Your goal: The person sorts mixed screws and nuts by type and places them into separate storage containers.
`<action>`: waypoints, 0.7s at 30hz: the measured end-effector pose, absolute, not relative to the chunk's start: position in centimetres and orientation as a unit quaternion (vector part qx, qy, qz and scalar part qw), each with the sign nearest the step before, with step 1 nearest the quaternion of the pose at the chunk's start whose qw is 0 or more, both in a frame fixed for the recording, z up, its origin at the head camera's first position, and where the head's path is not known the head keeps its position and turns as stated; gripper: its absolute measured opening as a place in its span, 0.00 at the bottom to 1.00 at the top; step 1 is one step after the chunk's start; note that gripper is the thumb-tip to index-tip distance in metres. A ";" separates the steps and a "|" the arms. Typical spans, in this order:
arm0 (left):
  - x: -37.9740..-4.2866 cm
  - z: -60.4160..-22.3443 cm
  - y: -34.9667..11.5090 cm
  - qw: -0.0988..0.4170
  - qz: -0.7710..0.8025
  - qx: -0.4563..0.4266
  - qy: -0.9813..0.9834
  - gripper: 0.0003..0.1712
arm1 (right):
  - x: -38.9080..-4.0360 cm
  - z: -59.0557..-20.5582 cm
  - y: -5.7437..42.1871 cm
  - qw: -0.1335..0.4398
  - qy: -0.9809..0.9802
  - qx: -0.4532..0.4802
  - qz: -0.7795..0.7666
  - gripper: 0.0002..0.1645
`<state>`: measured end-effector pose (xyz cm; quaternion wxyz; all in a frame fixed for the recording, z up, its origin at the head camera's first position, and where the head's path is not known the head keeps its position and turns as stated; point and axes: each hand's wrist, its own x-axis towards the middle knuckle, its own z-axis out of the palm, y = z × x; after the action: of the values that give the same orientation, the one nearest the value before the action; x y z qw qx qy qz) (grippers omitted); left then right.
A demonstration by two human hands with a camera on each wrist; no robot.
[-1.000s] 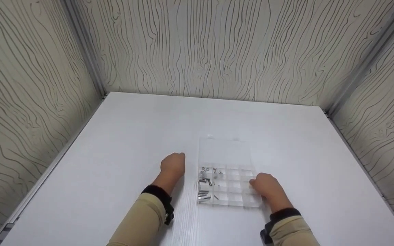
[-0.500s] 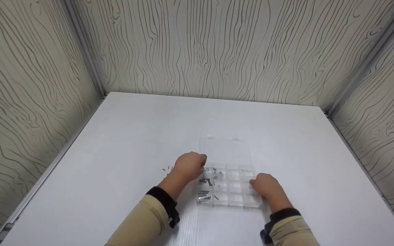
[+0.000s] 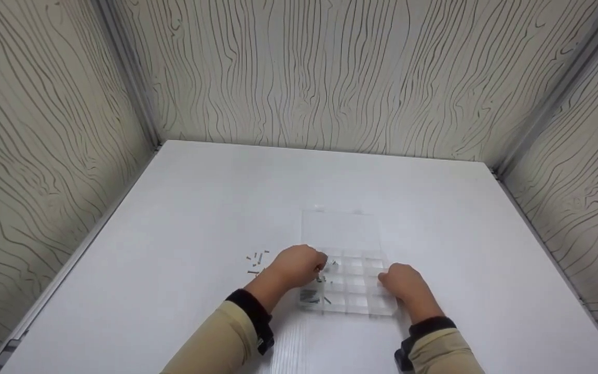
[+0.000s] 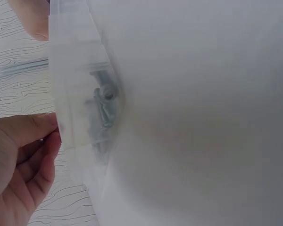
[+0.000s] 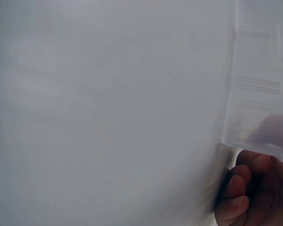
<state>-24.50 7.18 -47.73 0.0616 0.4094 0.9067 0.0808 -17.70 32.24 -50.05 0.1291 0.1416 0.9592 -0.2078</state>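
A clear plastic compartment box lies on the white table with its lid folded back. Over its left column of compartments is my left hand, thumb and fingertips pinched together; a small glint shows between them, apparently a screw mostly hidden. Metal screws show blurred through the box wall in the left wrist view. My right hand grips the box's right edge, its thumb seen through the clear wall and its other fingers curled outside. Several small screws lie scattered left of the box, partly behind the left hand.
Long metal pieces lie in the box's near-left compartment. The white table reaches back to a wood-grain patterned wall, with similar walls at both sides.
My left hand has moved right from beside the box to above its left compartments, uncovering the scattered screws. The right hand has stayed on the box edge.
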 end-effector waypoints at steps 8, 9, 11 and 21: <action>-24.7 -47.9 6.9 0.081 0.072 0.410 0.906 0.05 | -17.6 -49.9 32.2 0.129 0.959 0.143 -0.209 0.18; -24.8 -47.9 6.8 0.085 0.073 0.408 0.906 0.04 | -17.6 -49.9 32.2 0.128 0.960 0.141 -0.207 0.18; -24.8 -47.8 6.7 0.090 0.075 0.405 0.907 0.04 | -17.7 -49.9 32.2 0.124 0.962 0.135 -0.202 0.18; -26.2 -46.8 4.8 0.031 0.135 0.351 0.926 0.08 | -17.8 -49.9 32.2 0.123 0.963 0.132 -0.198 0.18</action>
<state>-26.18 4.82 -46.77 0.0307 0.3512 0.9261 0.1348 -17.77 32.18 -49.92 0.1232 0.1316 0.9635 -0.1980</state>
